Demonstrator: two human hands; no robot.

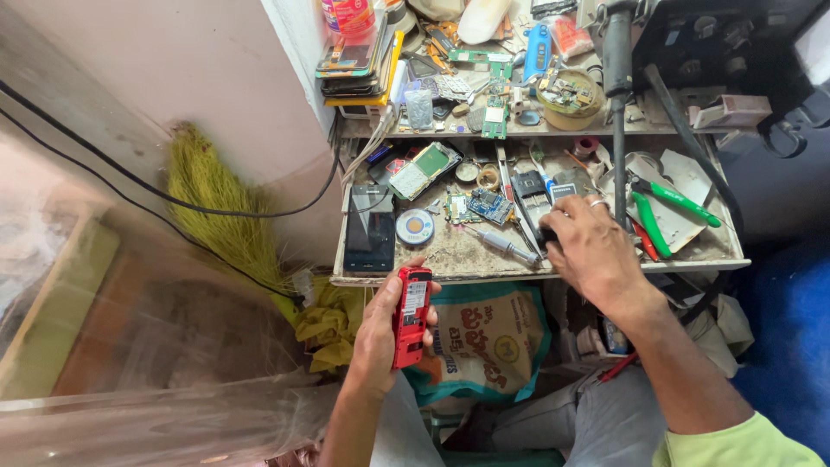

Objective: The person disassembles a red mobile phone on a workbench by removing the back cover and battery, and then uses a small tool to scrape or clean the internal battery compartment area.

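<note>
My left hand (379, 333) grips a small red phone (411, 316) with its back open, held upright just in front of the drawer's front edge. My right hand (592, 251), a ring on one finger, reaches into the open wooden drawer (536, 270) and closes on a small black part (550, 235) near a dark phone body (529, 195). A screwdriver with a clear handle (504, 245) lies on the drawer floor between my two hands.
The drawer also holds a black smartphone (370, 232), a round solder reel (415, 227), circuit boards (491, 206) and green-handled pliers (673, 207). Above it the bench (484, 131) is crowded with phones, boards and tools. A yellow-green broom (216, 207) leans at the left.
</note>
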